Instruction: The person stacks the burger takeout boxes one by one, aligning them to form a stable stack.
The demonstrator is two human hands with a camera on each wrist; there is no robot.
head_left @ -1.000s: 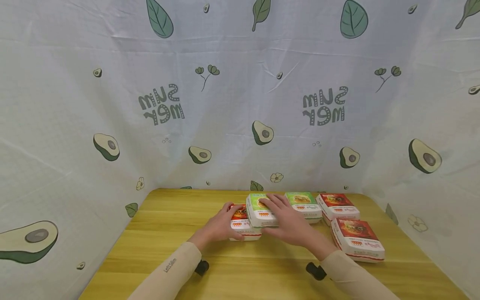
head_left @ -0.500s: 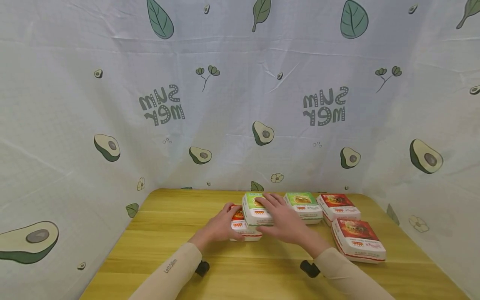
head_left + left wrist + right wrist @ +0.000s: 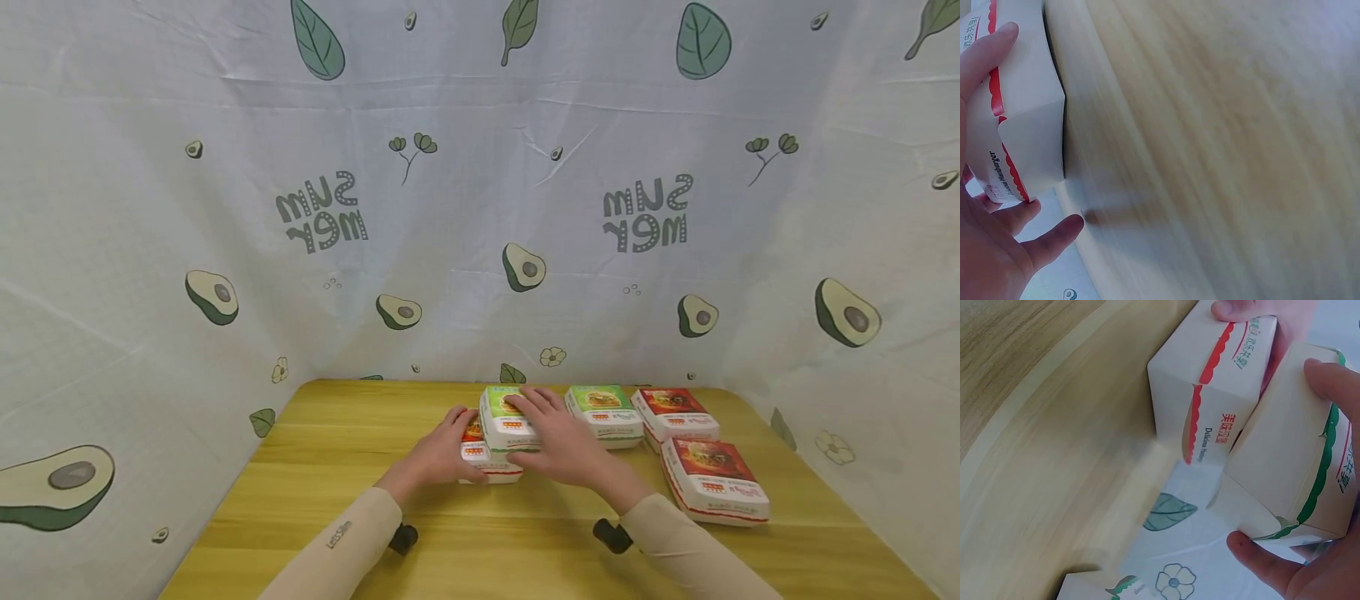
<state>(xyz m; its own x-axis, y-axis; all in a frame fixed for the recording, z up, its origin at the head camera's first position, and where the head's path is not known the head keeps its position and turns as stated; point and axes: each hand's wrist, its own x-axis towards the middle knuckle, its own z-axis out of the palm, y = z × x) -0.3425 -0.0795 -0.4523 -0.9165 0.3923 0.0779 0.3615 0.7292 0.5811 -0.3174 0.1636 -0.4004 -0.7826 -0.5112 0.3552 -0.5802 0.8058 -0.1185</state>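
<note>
My left hand point(image 3: 438, 454) grips a white burger box with a red printed lid point(image 3: 474, 452) on the wooden table, thumb on the front side and fingers around the far left. In the left wrist view, the red-trimmed box point(image 3: 1029, 87) sits flat on the tabletop. My right hand point(image 3: 566, 446) holds a green-printed burger box point(image 3: 502, 425), fingers over its lid and thumb at its front side. That green box is raised and partly overlaps the red one in the head view. The right wrist view shows the green-trimmed box point(image 3: 1285, 437) tilted close beside the red-trimmed box point(image 3: 1210, 369).
Another green burger box point(image 3: 606, 421) stands just right of my right hand. Two red burger boxes, one at the back point(image 3: 675, 417) and one nearer point(image 3: 716, 479), lie at the table's right. A patterned curtain point(image 3: 450, 225) hangs behind the wooden table point(image 3: 480, 550).
My right hand has moved a little to the left with the green burger box, further over the red one. My left hand stays on the red box.
</note>
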